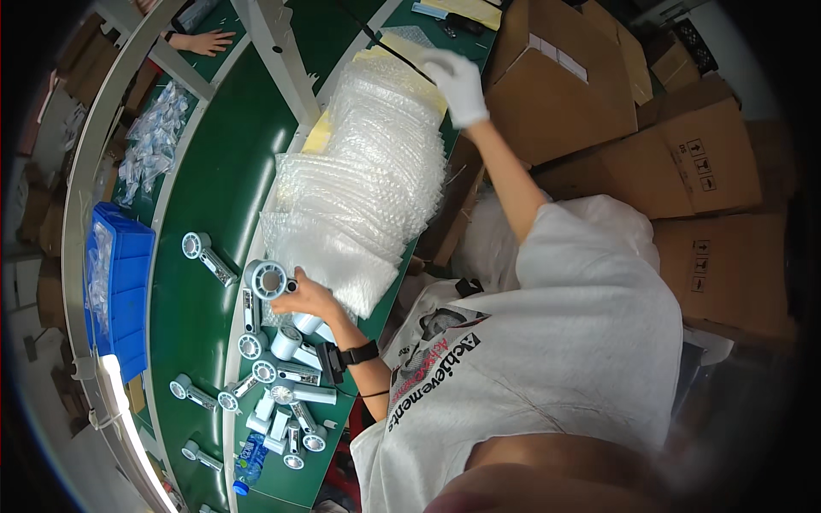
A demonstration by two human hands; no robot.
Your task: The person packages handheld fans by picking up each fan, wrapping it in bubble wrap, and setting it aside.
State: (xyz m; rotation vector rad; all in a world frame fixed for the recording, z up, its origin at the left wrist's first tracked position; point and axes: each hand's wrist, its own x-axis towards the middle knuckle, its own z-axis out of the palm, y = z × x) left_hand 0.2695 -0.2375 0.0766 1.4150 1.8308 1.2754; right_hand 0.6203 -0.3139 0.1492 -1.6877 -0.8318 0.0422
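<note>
Left hand point(310, 297) clamped on round-headed pale-blue fan point(268, 280), left of centre; gloved right hand point(459, 88), upper centre, beside crinkly bubble-wrap stack point(363, 188), grip can't tell. Loose fans point(286, 343) crowd lower left near blue plastic bin point(130, 278); arrow-printed cardboard cartons point(637, 171) right, lettered shirt point(556, 333).

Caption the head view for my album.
Bare left hand holds a pale blue fan, gloved right hand by layered bubble wrap.
</note>
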